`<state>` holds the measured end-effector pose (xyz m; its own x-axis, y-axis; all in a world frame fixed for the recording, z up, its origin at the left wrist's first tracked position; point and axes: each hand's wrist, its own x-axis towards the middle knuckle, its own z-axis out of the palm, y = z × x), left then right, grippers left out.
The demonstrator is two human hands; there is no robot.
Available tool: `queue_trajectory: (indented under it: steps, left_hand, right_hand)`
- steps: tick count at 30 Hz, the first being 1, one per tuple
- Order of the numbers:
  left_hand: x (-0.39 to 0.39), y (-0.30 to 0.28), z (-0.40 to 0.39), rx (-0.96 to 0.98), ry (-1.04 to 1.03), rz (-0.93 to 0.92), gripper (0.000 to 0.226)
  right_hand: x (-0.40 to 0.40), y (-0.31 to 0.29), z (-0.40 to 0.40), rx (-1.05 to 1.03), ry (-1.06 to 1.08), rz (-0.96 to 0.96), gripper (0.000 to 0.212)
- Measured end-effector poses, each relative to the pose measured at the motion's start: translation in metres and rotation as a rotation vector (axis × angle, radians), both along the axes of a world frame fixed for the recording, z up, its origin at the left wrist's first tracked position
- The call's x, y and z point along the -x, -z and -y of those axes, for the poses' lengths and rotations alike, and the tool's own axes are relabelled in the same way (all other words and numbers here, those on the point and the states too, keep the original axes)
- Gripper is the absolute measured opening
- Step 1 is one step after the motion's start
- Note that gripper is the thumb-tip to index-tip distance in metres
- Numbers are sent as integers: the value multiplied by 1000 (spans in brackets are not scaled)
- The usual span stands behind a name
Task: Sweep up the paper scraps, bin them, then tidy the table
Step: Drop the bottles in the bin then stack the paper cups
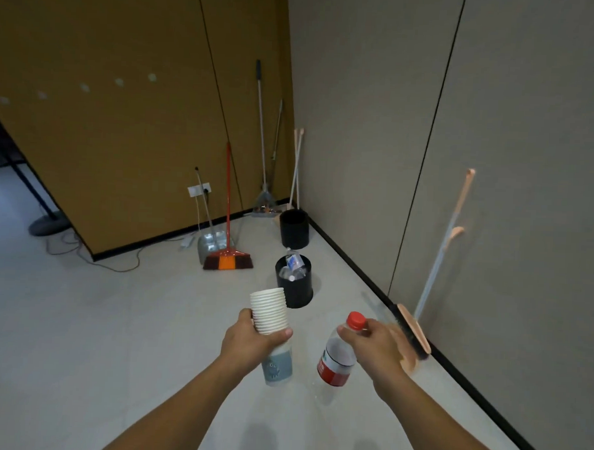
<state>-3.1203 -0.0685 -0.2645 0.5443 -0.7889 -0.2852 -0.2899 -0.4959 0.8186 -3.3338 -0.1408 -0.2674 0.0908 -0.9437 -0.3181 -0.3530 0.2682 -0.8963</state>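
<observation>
My left grip (251, 341) is clenched around a tall stack of white ribbed paper cups (269, 310) together with a pale bottle with a light blue label (277, 365) below them. The stack's long axis runs nearly upright, open mouth pointing up and slightly away from me, the rims showing as tight rings. My right grip (374, 345) grasps a clear plastic bottle with a red cap and red-and-white label (338, 357) by its neck; its long axis tilts, cap up and away, base pointing down toward me. It looks nearly empty. Both hang in the air over the pale floor (117, 319). Just beyond my left grip stands a black round bin (295, 292) holding crumpled clear bottles. Right of my right grip, a peach-backed broom (415, 330) leans on the grey wall (526, 165).
</observation>
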Motion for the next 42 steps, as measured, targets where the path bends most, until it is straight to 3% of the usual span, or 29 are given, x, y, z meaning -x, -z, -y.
queue_trajectory:
  steps: [9,17,22,28,34,42]
  left_hand:
    - [-138,11,185,-7,-71,-3,75]
    - [-273,74,344,-25,-57,-90,76]
    - [-341,95,421,-127,-18,-144,81]
    - [-399,125,508,-214,0,-161,80]
    - [-417,198,596,-270,-18,-166,78]
    - [-409,357,707,-291,-163,-131,85]
  right_hand:
    - [-137,1,206,-21,-86,-35,22]
    - [-249,66,343,-73,-54,-152,17]
    - [-304,89,412,-152,-6,-253,27]
    - [-353,119,498,-157,-2,-374,23]
    - [-379,206,596,-175,-38,-520,29]
    - [-415,372,709,-221,-56,-473,32]
